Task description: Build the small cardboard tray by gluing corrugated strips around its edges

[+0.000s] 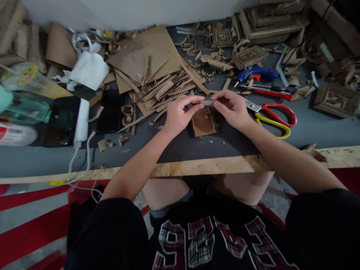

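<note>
A short corrugated cardboard strip point(208, 102) is stretched between my two hands. My left hand point(182, 114) pinches its left end between thumb and fingertips, and my right hand point(231, 108) pinches the right end. Just below the strip, a small square cardboard piece point(204, 123) with raised corrugated edges lies on the dark table point(174, 150). Part of its upper side is hidden by the strip and my fingers. Scissors point(277, 116) with one red and one yellow handle lie right of my right hand.
Loose strips point(165, 90) and cardboard sheets point(157, 48) are heaped behind my left hand. A blue glue gun point(255, 74) and a red-handled tool point(272, 93) lie behind the scissors. Bottles point(25, 108), a phone point(109, 111) and a white cable point(88, 153) are at left.
</note>
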`<state>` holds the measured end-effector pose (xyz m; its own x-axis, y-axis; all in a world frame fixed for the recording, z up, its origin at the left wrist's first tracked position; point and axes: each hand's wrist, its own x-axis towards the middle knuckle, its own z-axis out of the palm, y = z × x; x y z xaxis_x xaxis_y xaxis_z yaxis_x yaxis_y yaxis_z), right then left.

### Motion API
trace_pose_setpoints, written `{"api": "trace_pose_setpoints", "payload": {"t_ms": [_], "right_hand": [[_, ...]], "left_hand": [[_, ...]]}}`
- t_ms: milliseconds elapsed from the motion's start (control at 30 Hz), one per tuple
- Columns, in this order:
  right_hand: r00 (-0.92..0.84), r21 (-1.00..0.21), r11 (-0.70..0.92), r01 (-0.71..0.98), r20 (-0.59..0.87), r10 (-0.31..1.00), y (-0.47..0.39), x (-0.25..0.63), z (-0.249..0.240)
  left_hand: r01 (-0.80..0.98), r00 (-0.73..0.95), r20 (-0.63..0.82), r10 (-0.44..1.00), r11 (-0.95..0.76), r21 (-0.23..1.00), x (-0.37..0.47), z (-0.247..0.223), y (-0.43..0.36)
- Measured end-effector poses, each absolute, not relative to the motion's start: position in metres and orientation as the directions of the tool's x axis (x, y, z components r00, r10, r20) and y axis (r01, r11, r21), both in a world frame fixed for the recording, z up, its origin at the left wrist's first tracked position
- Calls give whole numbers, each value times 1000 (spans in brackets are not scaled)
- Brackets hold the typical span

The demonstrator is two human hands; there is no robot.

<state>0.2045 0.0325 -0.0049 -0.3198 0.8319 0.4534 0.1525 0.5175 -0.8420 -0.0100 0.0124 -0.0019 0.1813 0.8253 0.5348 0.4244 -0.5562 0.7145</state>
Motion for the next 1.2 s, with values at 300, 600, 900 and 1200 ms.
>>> {"api": "trace_pose_setpoints", "payload": {"t_ms": [300, 600, 900, 1200], "right_hand": [[-369, -643, 676, 359, 568, 736, 22, 203, 7], [-373, -677, 656, 334, 545, 751, 25, 203, 3], [-430, -680, 709, 186, 592, 681, 33, 206, -1], [-522, -696, 708, 117, 564, 640, 37, 209, -7]], "left_hand": [[402, 235, 570, 787, -613, 680, -8, -2, 9], [603, 307, 675, 671, -686, 407, -11, 4, 11], [552, 382, 601, 702, -695, 461, -9, 2, 10], [506, 481, 627, 613, -778, 373, -10, -1, 15]]}}
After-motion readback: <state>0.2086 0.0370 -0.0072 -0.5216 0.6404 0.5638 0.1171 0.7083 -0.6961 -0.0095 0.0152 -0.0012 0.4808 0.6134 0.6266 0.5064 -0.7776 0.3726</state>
